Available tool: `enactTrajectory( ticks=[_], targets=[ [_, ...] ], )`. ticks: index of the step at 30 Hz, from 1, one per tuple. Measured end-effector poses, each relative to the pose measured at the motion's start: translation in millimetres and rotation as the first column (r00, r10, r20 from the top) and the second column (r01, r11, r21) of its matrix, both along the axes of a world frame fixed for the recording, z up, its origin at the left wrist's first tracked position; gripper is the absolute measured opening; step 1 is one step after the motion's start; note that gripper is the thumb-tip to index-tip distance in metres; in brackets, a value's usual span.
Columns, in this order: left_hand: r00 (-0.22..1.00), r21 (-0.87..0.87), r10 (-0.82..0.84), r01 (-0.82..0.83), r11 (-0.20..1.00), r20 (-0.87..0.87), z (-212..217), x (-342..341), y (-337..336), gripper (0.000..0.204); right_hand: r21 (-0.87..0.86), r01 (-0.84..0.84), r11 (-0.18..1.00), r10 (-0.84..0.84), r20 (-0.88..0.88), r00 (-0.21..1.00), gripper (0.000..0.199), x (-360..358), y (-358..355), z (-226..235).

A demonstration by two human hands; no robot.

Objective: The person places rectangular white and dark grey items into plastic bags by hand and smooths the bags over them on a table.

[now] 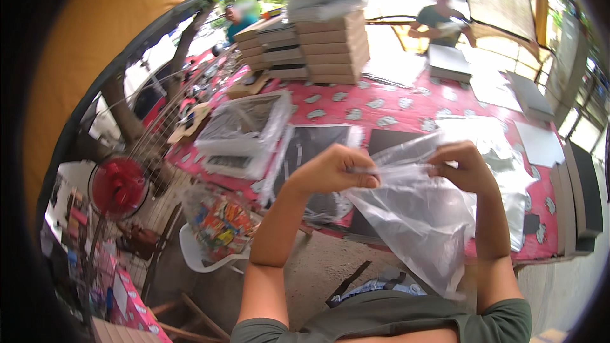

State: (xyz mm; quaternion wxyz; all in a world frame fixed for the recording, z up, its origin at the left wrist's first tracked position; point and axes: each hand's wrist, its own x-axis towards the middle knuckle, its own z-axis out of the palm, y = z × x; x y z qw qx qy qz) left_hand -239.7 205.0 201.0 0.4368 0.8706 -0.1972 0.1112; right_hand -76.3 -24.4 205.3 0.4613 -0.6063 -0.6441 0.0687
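Note:
A clear plastic bag [416,216] hangs between my two hands over the near edge of the table. My left hand [340,170] pinches its upper left edge between thumb and fingers. On the other side, my right hand [462,166] grips the bag's upper right edge with bent fingers. The plastic slants down toward my body and is slightly blurred. Beneath and behind it lies a dark flat board [391,141]. A black sheet in clear plastic [314,146] lies left of that, partly hidden by my left forearm.
Stacked brown boxes [330,47] stand at the back of the pink patterned table [343,103]. A plastic-lined tray [244,124] is at left, clear sheets [486,146] at right. A white chair [197,248] holds a bag of colourful packets [222,222]. A co-worker [438,22] stands across the table.

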Motion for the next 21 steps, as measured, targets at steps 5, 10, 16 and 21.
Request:
enactTrajectory(
  ticks=[5,10,16,21],
  targets=[
    [0.971,-0.87,-0.06,0.233,0.434,0.23,-43,-108,36,0.02,-0.436,-0.227,0.871,0.296,0.097,0.95,0.015,-59,28,-30],
    [0.969,-0.956,-0.112,0.236,0.174,0.219,-73,-167,65,0.017,-0.019,-0.404,0.915,0.371,-0.359,0.857,0.012,-86,21,-37],
    [0.961,-0.961,-0.041,0.276,0.011,0.275,-93,-183,78,0.023,-0.02,-0.454,0.891,0.366,-0.561,0.743,0.024,-107,10,-71],
    [0.985,-0.614,-0.075,-0.037,0.788,-0.156,-111,-177,67,0.033,0.101,-0.218,0.971,0.238,-0.284,0.929,0.022,-129,5,-88]
  ],
)
